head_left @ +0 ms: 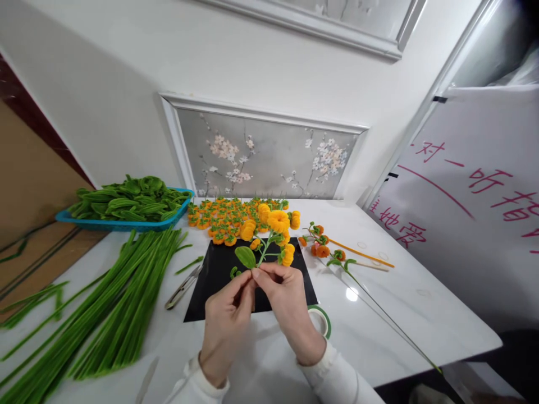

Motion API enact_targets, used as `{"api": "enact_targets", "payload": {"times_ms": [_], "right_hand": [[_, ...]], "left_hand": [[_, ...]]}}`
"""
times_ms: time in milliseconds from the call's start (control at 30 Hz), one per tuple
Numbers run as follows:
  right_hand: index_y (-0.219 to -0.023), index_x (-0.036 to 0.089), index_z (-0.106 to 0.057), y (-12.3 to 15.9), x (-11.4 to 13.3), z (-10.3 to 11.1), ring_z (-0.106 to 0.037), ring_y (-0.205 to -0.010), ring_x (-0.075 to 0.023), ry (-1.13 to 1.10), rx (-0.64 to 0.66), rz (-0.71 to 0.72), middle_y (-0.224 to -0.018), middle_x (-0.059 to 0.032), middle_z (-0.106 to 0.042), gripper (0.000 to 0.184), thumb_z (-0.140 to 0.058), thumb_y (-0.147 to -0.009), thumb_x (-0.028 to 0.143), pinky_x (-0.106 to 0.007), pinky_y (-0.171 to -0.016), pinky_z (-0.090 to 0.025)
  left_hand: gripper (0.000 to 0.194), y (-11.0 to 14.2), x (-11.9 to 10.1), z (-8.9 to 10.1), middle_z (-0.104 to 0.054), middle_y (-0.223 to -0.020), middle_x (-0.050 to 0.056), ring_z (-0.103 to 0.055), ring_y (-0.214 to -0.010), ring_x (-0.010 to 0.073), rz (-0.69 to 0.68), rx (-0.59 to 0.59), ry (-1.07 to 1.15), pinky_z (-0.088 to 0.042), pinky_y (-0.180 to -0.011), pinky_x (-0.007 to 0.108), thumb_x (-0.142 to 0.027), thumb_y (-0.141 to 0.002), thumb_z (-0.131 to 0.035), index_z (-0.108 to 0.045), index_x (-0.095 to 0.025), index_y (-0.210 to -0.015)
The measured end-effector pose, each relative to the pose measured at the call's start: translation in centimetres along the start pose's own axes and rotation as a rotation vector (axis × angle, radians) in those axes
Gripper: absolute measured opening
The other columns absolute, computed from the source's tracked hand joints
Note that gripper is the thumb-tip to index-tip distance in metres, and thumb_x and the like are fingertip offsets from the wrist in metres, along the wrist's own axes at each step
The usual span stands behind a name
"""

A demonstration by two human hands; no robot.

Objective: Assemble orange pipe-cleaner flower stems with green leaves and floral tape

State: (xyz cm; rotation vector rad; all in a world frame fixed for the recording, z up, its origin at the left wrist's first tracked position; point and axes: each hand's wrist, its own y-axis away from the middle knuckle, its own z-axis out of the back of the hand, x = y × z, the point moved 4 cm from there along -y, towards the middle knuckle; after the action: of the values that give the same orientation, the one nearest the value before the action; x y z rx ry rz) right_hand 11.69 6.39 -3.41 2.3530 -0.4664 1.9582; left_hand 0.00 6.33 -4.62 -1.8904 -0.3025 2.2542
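My left hand (227, 314) and my right hand (288, 300) meet over a black mat (202, 300), their fingertips pinched together. Between them rises a craft flower spray (278, 221) with fluffy orange-yellow blooms on a pale green stem. A single green leaf (245, 257) sticks out to the left at the pinch point. Fingers cover the lower stem, so which hand holds the leaf and which the stem is hard to separate. Beside my right wrist lies a roll of green tape (320, 321). Scissors (183, 287) rest at the mat's left edge.
A blue tray (126, 225) heaped with green leaves (122, 199) stands back left. Long green fuzzy stems (122, 306) spread over the left side. Small orange flowers (223, 216) crowd the back. On the right lies a finished-looking orange flower stem (379, 306), near an orange stick (362, 253).
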Motion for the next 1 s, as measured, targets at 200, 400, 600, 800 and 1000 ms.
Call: {"api": "enact_targets", "payload": {"times_ms": [200,400,600,800,1000], "right_hand": [[-0.061,0.015,-0.066,0.2,0.2,-0.3,-0.034,-0.051,-0.0081,-0.214,-0.022,-0.122,-0.051,0.0049,-0.044,0.015,-0.073,-0.063,0.028,-0.023,-0.050,-0.033],[-0.062,0.015,-0.068,0.6,0.1,-0.2,-0.037,-0.052,-0.0084,-0.167,-0.076,-0.103,-0.053,0.0046,-0.047,0.016,-0.074,-0.063,0.029,-0.023,-0.053,-0.035],[-0.075,0.016,-0.073,-0.1,-0.3,0.5,-0.048,-0.057,-0.0120,0.051,0.036,-0.013,-0.062,0.0001,-0.060,0.017,-0.071,-0.068,0.032,-0.026,-0.058,-0.043],[-0.085,0.018,-0.075,-0.9,0.2,1.3,-0.045,-0.051,-0.0097,0.274,0.291,0.088,-0.062,0.0000,-0.062,0.019,-0.063,-0.076,0.029,-0.023,-0.051,-0.039],[-0.077,0.020,-0.076,-0.4,2.1,1.1,-0.052,-0.063,-0.0130,0.392,0.183,0.206,-0.072,-0.0021,-0.065,0.013,-0.063,-0.077,0.023,-0.024,-0.058,-0.040]], "left_hand": [[0.030,0.0,-0.8,-0.5,-0.043,-0.051,-0.006,-0.035,-0.047,0.0077,0.173,0.069,0.276,-0.025,-0.043,0.020,-0.036,-0.079,-0.062,-0.065,-0.013,-0.096],[0.027,-0.1,-0.7,-1.1,-0.034,-0.052,-0.008,-0.024,-0.048,0.0071,0.257,0.219,0.426,-0.019,-0.044,0.022,-0.037,-0.082,-0.060,-0.064,-0.013,-0.095],[0.023,0.0,-0.6,-0.6,-0.031,-0.052,-0.009,-0.021,-0.047,0.0067,0.242,0.208,0.442,-0.017,-0.043,0.022,-0.036,-0.083,-0.059,-0.060,-0.015,-0.090],[0.022,0.0,-0.8,-0.4,-0.035,-0.055,-0.009,-0.022,-0.044,0.0049,0.171,0.221,0.413,-0.017,-0.040,0.019,-0.039,-0.083,-0.057,-0.053,-0.018,-0.080],[0.020,0.1,-0.2,-0.3,-0.045,-0.063,-0.004,-0.034,-0.048,0.0072,0.090,0.170,0.287,-0.027,-0.042,0.019,-0.038,-0.086,-0.052,-0.055,-0.018,-0.086]]}}
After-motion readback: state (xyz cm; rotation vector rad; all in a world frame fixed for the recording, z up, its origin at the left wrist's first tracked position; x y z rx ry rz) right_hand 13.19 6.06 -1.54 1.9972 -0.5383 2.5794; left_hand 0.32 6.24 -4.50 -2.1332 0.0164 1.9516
